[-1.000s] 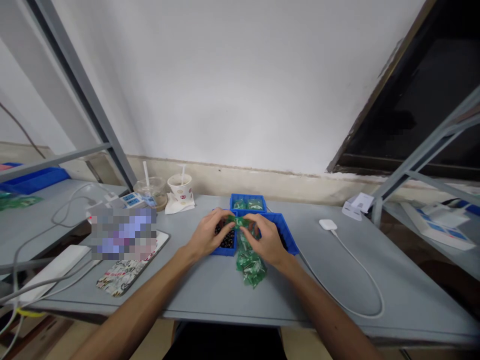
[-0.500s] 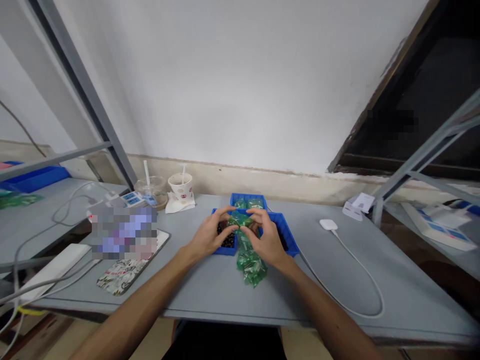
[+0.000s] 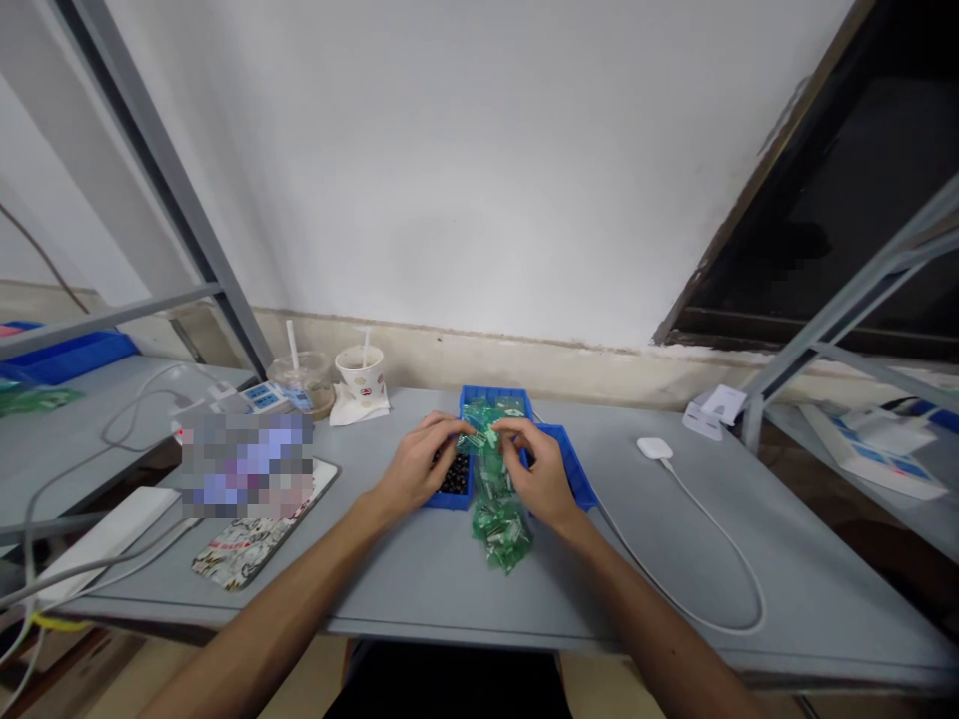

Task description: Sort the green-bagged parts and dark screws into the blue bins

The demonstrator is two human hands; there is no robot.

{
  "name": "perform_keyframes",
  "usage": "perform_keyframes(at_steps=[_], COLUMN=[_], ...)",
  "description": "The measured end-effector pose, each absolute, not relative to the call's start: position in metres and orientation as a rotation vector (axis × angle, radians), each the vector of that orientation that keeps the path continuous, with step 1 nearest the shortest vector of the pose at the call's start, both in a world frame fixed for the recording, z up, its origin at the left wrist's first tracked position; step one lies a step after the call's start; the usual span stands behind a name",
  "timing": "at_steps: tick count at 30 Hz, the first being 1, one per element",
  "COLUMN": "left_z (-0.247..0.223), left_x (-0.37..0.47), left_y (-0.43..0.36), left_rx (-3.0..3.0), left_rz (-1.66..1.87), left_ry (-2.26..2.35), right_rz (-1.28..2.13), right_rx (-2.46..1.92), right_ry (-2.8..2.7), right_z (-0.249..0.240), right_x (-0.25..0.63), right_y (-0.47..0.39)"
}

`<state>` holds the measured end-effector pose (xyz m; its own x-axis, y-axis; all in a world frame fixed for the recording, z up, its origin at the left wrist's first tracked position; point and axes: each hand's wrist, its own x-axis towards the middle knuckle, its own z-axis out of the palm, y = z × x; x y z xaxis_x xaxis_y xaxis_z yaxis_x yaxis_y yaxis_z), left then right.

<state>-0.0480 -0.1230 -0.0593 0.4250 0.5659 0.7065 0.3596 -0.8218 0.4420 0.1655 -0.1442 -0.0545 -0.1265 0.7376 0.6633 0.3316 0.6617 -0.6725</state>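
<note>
Between my two hands a small green translucent plastic bag [image 3: 478,417] is held up, its pale contents too small to name. My left hand [image 3: 420,464] pinches its left side with thumb and fingers. On the right side, my right hand [image 3: 540,474] grips it the same way. Below lie more green bags [image 3: 501,534], bunched on the table. A blue bin [image 3: 450,502] holding small black pieces is partly behind my left hand. Another blue bin [image 3: 575,471] is partly covered by my right hand. Behind them, a third blue bin [image 3: 494,392] contains green bags.
A paper cup [image 3: 361,374] and a clear plastic cup [image 3: 319,384], both with straws, stand back left. A patterned flat case [image 3: 232,552] lies left, near a power strip and cables. On the right, a white charger [image 3: 653,449] trails its cord across the table [image 3: 674,619].
The green bag has gone from crumpled to spread flatter and slightly higher between my fingers. My fingertips have closed in on its sides.
</note>
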Motion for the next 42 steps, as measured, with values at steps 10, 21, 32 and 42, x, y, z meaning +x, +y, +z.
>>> perform_keyframes(at_steps=[10,21,32,42], left_z=[-0.058,-0.056,-0.058,-0.060], left_x=[-0.048,-0.049,-0.049,-0.049], left_y=[-0.123,-0.121,-0.121,-0.120], left_rx=[2.513,2.495,2.533,2.472], left_rz=[1.348,1.362,1.347,1.393], left_ry=[0.847,0.950,0.891,0.949], right_rz=[0.243,0.432,0.352,-0.017], right_rx=[-0.829,-0.919,-1.433,-1.556], right_ry=[-1.822,-1.632,-2.164,-2.354], right_z=[-0.054,-0.026,-0.048,-0.036], right_x=[0.166,0.184,0.164,0.157], right_y=[-0.145,-0.108,-0.002,-0.020])
